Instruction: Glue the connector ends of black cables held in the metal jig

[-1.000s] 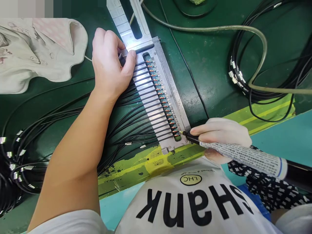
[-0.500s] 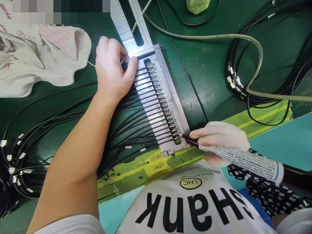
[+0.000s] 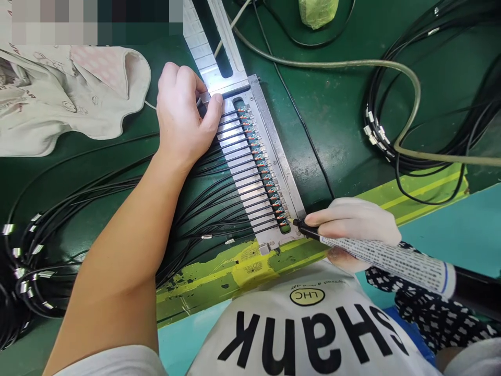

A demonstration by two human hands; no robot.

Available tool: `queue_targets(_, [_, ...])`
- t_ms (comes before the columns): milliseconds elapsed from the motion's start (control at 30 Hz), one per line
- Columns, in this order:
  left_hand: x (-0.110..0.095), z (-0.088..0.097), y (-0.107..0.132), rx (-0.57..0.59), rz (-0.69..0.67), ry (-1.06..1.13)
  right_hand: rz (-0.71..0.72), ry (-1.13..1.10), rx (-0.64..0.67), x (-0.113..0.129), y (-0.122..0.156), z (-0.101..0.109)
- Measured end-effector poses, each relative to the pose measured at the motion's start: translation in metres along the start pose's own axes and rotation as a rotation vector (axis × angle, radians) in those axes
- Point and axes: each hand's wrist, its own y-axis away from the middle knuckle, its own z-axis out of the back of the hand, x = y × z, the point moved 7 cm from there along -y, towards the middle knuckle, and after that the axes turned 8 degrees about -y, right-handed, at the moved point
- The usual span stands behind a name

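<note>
Currently, left hand fingers clench the metal fixture top; right hand grips a marker; black cables and cloth flank it on the tabletop.

Pixelated strip at top left; rear end of the pen beyond the right edge.

A long grey metal clamping fixture lay in the middle of the green tabletop, running from the far edge toward the near edge. Thin black cables sat side by side in it and fanned out toward the left edge. The bare left hand pinched the fixture's far end. The white-gloved right hand held a printed marker pen, its tip at the fixture's near end. A cream cloth garment lay at the far left corner, and a coiled bundle of black cables lay toward the right edge.
</note>
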Motion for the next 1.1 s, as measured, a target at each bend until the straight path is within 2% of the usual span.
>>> queue_targets(133, [-0.005, 0.001, 0.002, 0.082, 0.050, 0.024, 0.008, 0.025, -0.056, 0.002, -0.002, 0.000])
queue_targets(300, [-0.006, 0.003, 0.002, 0.102, 0.075, -0.014, 0.013, 0.020, -0.071, 0.001, -0.003, 0.000])
queue_targets(633, [0.003, -0.002, 0.001, -0.048, -0.060, -0.038, 0.022, 0.041, -0.081, 0.000, -0.001, 0.000])
queue_targets(800, [0.003, -0.006, 0.001, -0.071, -0.095, -0.088, 0.023, 0.049, -0.006, 0.003, 0.000, 0.000])
queue_targets(933, [0.004, -0.006, 0.001, -0.065, -0.067, -0.079, 0.032, 0.041, -0.057, 0.010, 0.007, 0.006])
queue_targets(1100, [0.003, -0.004, 0.003, 0.016, -0.028, 0.024, -0.028, 0.111, 0.081, 0.008, 0.014, -0.005])
